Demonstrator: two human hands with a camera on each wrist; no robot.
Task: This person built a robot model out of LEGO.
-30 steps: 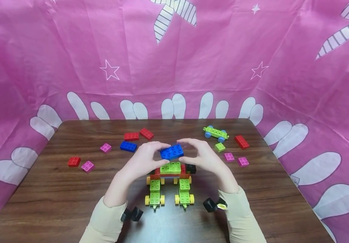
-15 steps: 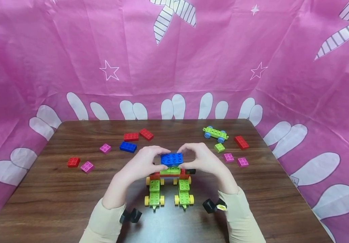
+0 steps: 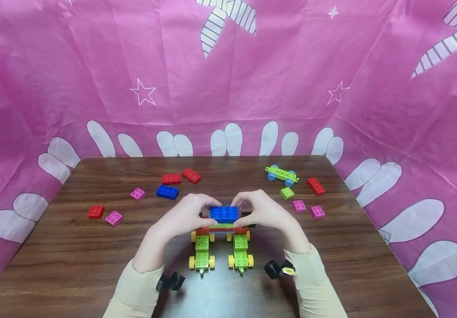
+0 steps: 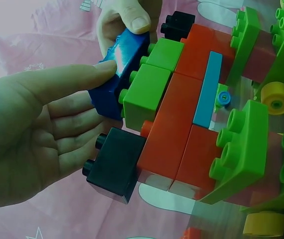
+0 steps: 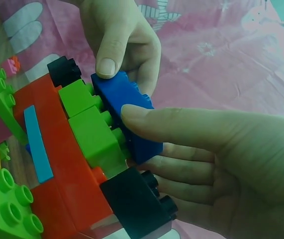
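Head view shows the blue brick (image 3: pixel 224 213) lying flat, studs up, its long axis running left to right across the tabletop (image 3: pixel 73 260), on the two green bricks (image 3: pixel 222 225) that top the brick model (image 3: pixel 221 240). In the left wrist view its studs point away from the model and the green bricks' studs meet its underside. The left hand (image 3: pixel 186 215) pinches the brick's left end, thumb on the near side; the right hand (image 3: pixel 263 210) pinches its right end the same way. Black bricks (image 4: pixel 114 163) jut from the model at both sides, beneath the fingers. Two green wheeled pieces (image 3: pixel 202 253) run from the model toward the person. Farther off lie a second blue brick (image 3: pixel 167 192), red bricks (image 3: pixel 181 176), pink bricks (image 3: pixel 308 208) and a green wheeled base (image 3: pixel 282 174).
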